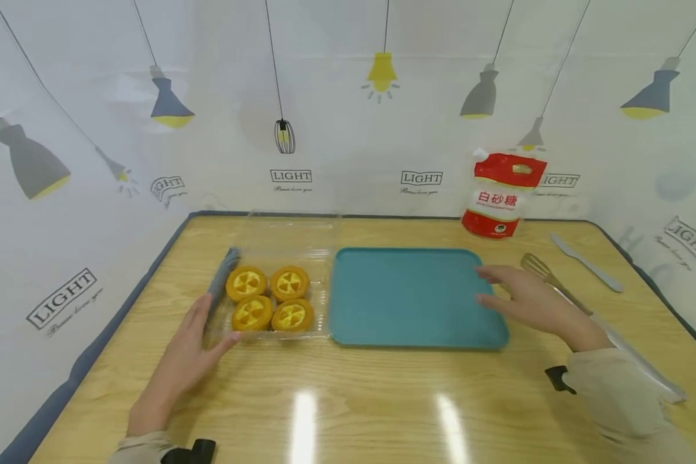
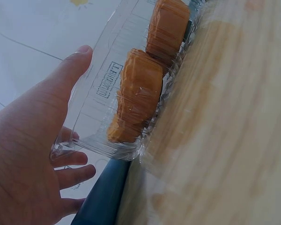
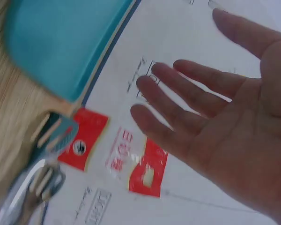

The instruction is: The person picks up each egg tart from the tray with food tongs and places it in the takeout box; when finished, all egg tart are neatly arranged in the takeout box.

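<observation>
A clear plastic box (image 1: 321,312) with its lid raised at the back holds several round egg tarts (image 1: 252,314). My left hand (image 1: 187,351) is at the box's front left corner, fingers extended along its left side and thumb by the front edge. In the left wrist view, that hand (image 2: 30,126) overlaps the box's clear wall, with the tarts (image 2: 139,91) seen side-on through the plastic. Over the right edge of a teal tray (image 1: 406,296) hovers my right hand (image 1: 524,299). The right wrist view shows this hand (image 3: 229,112) with spread fingers and a bare palm.
A red-and-white bag of sugar (image 1: 495,200) stands at the back right. Right of the tray lie a slotted spatula (image 1: 548,274) with a long handle and a blunt knife (image 1: 588,263). A blue-grey strip (image 1: 223,277) runs along the box's left side. Printed cloth surrounds the table.
</observation>
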Demonstrator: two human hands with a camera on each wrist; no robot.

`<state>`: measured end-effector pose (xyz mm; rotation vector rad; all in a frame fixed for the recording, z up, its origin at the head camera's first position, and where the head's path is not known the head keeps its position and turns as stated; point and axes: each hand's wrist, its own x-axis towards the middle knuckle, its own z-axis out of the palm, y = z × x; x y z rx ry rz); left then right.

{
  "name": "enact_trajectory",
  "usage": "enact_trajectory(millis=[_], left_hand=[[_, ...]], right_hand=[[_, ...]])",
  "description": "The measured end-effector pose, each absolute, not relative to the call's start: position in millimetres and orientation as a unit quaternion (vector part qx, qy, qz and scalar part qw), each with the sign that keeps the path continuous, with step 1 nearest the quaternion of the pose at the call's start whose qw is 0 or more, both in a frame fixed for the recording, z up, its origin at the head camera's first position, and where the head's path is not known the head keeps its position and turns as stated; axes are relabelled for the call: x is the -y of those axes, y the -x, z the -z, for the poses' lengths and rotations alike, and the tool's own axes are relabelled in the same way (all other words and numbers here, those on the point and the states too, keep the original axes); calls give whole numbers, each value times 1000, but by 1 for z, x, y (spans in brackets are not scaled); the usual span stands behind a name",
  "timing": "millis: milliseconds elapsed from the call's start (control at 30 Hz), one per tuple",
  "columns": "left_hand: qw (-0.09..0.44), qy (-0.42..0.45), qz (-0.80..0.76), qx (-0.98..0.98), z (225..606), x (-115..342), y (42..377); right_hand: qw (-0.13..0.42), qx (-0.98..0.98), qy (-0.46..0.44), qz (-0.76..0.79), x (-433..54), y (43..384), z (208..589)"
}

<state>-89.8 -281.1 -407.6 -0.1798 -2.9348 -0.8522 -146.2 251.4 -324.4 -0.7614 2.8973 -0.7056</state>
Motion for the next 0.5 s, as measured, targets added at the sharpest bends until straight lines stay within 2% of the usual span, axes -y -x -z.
enact_trajectory(millis=[233,500], left_hand=[[49,60,281,957,410,279,91],[45,55,281,957,408,280,91]], right_hand=[[103,-891,277,345,-206,171,338],[219,-801,227,508,-134,202,344]])
